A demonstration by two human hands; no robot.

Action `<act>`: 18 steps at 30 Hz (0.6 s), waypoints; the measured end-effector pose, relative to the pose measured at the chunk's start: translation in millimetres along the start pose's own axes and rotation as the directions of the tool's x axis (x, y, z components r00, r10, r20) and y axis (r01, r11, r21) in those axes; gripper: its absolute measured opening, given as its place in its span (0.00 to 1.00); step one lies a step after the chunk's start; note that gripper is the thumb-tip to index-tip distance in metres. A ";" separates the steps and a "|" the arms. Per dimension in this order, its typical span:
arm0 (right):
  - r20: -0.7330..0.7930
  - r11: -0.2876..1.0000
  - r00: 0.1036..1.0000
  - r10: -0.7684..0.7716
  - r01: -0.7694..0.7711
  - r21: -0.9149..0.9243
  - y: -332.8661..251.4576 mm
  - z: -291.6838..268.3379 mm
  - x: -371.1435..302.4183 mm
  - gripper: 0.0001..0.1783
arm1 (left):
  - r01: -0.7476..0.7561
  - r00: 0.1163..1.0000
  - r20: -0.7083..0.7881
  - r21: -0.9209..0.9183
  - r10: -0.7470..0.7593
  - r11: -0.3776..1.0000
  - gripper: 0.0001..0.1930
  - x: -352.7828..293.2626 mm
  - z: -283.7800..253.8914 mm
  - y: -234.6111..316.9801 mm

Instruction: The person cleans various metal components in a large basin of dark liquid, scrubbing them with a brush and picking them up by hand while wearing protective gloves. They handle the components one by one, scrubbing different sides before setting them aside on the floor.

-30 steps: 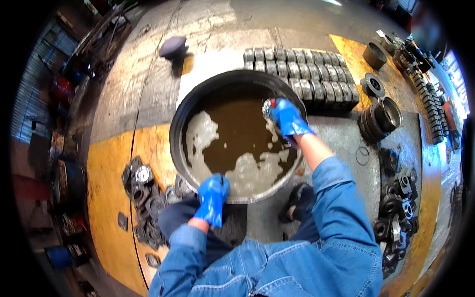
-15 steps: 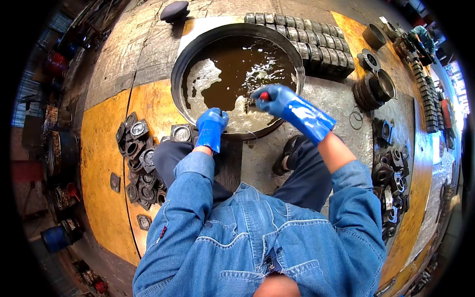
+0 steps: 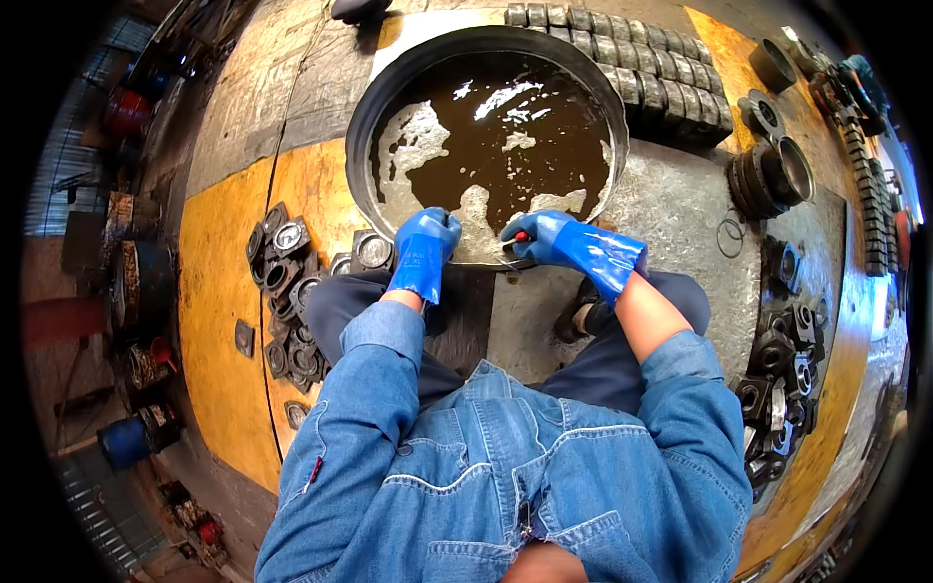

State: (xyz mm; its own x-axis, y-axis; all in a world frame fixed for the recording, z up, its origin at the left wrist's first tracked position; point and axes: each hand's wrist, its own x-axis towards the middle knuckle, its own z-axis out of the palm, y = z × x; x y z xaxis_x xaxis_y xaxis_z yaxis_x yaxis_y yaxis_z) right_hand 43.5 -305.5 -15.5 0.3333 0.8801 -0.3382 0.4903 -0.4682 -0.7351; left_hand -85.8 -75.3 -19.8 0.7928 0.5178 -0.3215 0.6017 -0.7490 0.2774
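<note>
A wide round dark tub (image 3: pixel 356 160) in front of me holds brown liquid (image 3: pixel 462 160) with patches of pale foam. At its near rim my left hand (image 3: pixel 428 238), in a blue rubber glove, is closed in a fist; what it grips, if anything, is hidden. My right hand (image 3: pixel 549 236), gloved alike, is closed round a red-handled tool (image 3: pixel 522 236) just over the near edge of the liquid. Only a bit of the red handle shows; I cannot make out the tool's working end. The hands are a short gap apart.
Square metal parts with round holes (image 3: pixel 290 236) lie heaped at the left, with more dark metal parts (image 3: pixel 777 364) at the right. Rows of dark blocks (image 3: pixel 671 92) stand behind the tub's right side. Stacked metal rings (image 3: pixel 763 185) and a thin wire ring (image 3: pixel 731 236) are further right.
My right hand has come down and slightly toward me with the red-handled tool, to the near rim. My left hand stays by the rim. The whole view has shifted a little.
</note>
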 end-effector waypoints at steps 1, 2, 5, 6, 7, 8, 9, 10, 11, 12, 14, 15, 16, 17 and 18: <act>0.000 1.000 1.000 -0.013 0.013 0.002 3.7 1.4 0.9 0.23 | 0.006 1.000 -0.009 0.006 -0.006 1.000 0.18 1.3 0.8 0.0; 0.032 1.000 0.999 -0.011 0.011 -0.007 4.3 -0.8 0.7 0.25 | 0.011 1.000 -0.017 0.010 -0.011 1.000 0.18 1.4 1.7 1.5; 0.024 1.000 1.000 -0.016 0.015 0.014 0.8 -1.3 -2.1 0.28 | 0.015 0.999 -0.042 0.012 -0.014 1.000 0.18 0.3 4.1 2.2; 0.087 0.999 0.996 0.001 -0.004 0.043 -7.4 -7.6 -5.9 0.32 | 0.014 0.999 -0.041 0.016 -0.014 1.000 0.18 1.3 3.8 0.1; 0.109 1.000 0.994 -0.007 0.006 0.007 -14.1 -10.0 -8.9 0.32 | 0.013 0.999 -0.040 0.020 -0.013 1.000 0.18 1.3 3.8 -2.4; 0.126 0.999 0.992 -0.010 0.014 -0.032 -19.6 -13.4 -12.8 0.32 | 0.031 0.999 -0.017 0.005 -0.031 1.000 0.18 2.4 3.0 -2.1; 0.144 0.997 0.990 -0.013 0.023 -0.071 -23.7 -14.7 -15.1 0.32 | 0.021 0.999 -0.033 0.015 -0.021 1.000 0.18 1.9 2.9 -1.8; 0.153 0.986 0.988 -0.004 0.029 -0.162 -26.5 -14.4 -15.5 0.35 | 0.012 0.999 -0.050 0.026 -0.011 1.000 0.18 1.0 2.9 -2.0; 0.146 0.977 0.989 -0.005 0.036 -0.210 -23.9 -11.0 -16.4 0.36 | -0.001 0.998 -0.065 0.035 0.003 0.999 0.19 0.5 0.7 2.0; 0.140 0.965 0.990 -0.007 0.043 -0.258 -20.1 -5.1 -16.5 0.36 | 0.014 1.000 -0.012 0.034 -0.014 0.999 0.19 1.2 -2.1 5.8; 0.167 0.941 0.986 0.020 0.038 -0.337 -21.4 -1.0 -14.7 0.37 | 0.050 0.994 0.093 0.038 -0.053 0.998 0.20 3.3 -7.7 9.0; 0.171 0.942 0.985 0.025 0.034 -0.334 -25.3 -1.3 -14.5 0.36 | 0.054 0.994 0.092 0.030 -0.057 0.998 0.20 3.4 -7.1 6.8; 0.175 0.943 0.984 0.030 0.030 -0.331 -29.0 -2.2 -15.3 0.36 | 0.058 0.994 0.092 0.021 -0.059 0.998 0.20 2.6 -7.4 5.1; 0.178 0.944 0.983 0.036 0.024 -0.328 -31.8 -3.1 -16.3 0.36 | 0.059 0.994 0.091 0.013 -0.060 0.998 0.20 2.4 -7.3 4.1; 0.185 0.945 0.982 0.042 0.021 -0.328 -32.2 -2.6 -15.7 0.36 | 0.049 0.996 0.071 0.022 -0.051 0.999 0.20 1.9 -6.9 3.1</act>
State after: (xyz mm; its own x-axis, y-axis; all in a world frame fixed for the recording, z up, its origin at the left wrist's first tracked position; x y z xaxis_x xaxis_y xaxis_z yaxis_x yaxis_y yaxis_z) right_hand 24.6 -304.5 15.0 0.1994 0.8590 -0.4716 0.7341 -0.4497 -0.5088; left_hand -81.7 -73.8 -13.2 0.7522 0.5248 -0.3984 0.6379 -0.7314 0.2411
